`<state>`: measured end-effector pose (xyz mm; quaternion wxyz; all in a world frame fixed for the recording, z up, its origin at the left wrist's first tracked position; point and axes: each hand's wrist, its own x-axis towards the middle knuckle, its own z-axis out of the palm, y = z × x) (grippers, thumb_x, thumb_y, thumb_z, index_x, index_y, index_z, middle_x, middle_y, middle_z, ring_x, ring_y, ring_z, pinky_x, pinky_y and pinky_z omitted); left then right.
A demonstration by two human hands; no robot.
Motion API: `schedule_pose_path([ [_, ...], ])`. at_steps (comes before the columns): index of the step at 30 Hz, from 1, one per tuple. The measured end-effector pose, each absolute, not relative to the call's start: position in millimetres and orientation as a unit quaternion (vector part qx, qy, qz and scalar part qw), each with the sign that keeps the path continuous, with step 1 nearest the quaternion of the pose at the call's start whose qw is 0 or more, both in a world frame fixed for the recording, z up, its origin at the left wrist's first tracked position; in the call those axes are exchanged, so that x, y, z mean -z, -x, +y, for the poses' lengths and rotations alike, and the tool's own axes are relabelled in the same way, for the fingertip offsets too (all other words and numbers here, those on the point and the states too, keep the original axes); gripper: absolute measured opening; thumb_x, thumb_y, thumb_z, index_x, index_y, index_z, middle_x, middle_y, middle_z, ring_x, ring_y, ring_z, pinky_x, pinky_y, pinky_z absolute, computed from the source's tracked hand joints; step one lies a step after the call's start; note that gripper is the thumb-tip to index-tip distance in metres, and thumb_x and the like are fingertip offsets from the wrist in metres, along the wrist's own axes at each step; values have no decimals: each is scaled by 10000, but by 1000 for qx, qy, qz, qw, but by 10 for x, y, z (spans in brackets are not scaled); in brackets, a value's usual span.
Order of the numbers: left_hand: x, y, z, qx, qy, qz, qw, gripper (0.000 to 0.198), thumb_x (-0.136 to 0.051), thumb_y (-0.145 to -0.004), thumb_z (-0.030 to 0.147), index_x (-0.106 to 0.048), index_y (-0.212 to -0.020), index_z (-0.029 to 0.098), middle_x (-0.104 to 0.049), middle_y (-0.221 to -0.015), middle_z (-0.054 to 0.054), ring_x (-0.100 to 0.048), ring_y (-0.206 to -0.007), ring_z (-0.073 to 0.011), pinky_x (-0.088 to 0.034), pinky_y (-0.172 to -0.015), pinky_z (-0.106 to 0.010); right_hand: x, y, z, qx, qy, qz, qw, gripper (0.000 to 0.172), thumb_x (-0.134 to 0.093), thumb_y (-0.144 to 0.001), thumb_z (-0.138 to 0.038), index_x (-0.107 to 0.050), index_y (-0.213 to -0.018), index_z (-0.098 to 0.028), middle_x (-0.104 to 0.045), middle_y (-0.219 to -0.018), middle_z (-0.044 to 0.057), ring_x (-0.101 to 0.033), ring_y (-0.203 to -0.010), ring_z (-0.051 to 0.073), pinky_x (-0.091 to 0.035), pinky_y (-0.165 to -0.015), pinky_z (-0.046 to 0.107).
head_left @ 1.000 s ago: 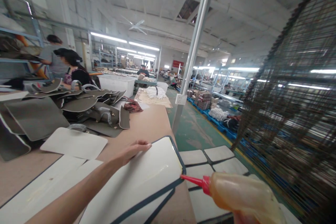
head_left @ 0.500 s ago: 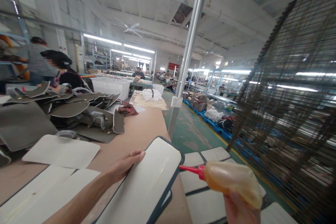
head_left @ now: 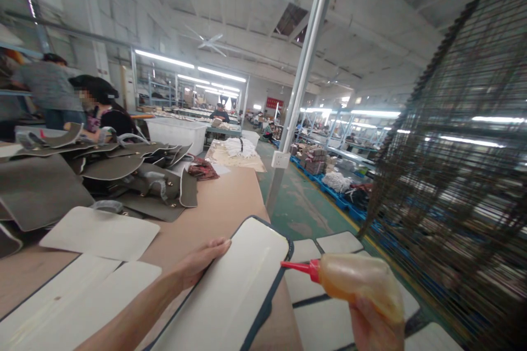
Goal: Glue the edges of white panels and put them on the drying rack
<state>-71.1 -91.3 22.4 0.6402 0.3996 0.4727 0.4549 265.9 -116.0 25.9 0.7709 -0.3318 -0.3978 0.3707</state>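
My left hand (head_left: 201, 262) lies with fingers stretched along the left edge of a white panel with a dark trim (head_left: 239, 285), which rests on the brown table (head_left: 222, 197) near its right edge. My right hand (head_left: 376, 326) is closed round a yellowish glue bottle (head_left: 356, 282). The bottle's red nozzle (head_left: 298, 267) points left and sits at the panel's right rim.
More white panels (head_left: 99, 233) lie on the table to the left, with grey bag pieces (head_left: 135, 175) piled behind. Other white panels (head_left: 337, 241) lie lower right. A metal pole (head_left: 302, 82) rises past the table; a wire rack (head_left: 461, 164) stands right. People work at the far left.
The view shifted a little. The bottle and my right hand moved up and left, bringing the nozzle to the panel's right rim. My left hand stayed on the panel's edge.
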Motion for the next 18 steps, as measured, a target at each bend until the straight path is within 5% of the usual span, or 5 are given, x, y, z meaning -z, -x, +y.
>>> schedule_pose_path([
  [7, -132, 736, -837, -456, -396, 441, 664, 548, -805, -553, 596, -555, -782, 166, -619, -681, 36, -548, -601, -111, -429, -553, -217, -531, -2288, -1408, -406, 362, -327, 773, 543, -886, -535, -313, -659, -1025, -263, -718, -893, -28, -674, -811, 122, -502, -751, 128],
  [18, -131, 788, -813, -461, -368, 440, 677, 510, -825, -552, 547, -580, -799, 174, -669, -698, 12, -611, -620, -143, -472, -574, -240, -519, -2212, -1492, -431, 363, -373, 737, 525, -848, -599, -355, -648, -1079, -281, -718, -916, -22, -675, -851, 156, -521, -795, 193],
])
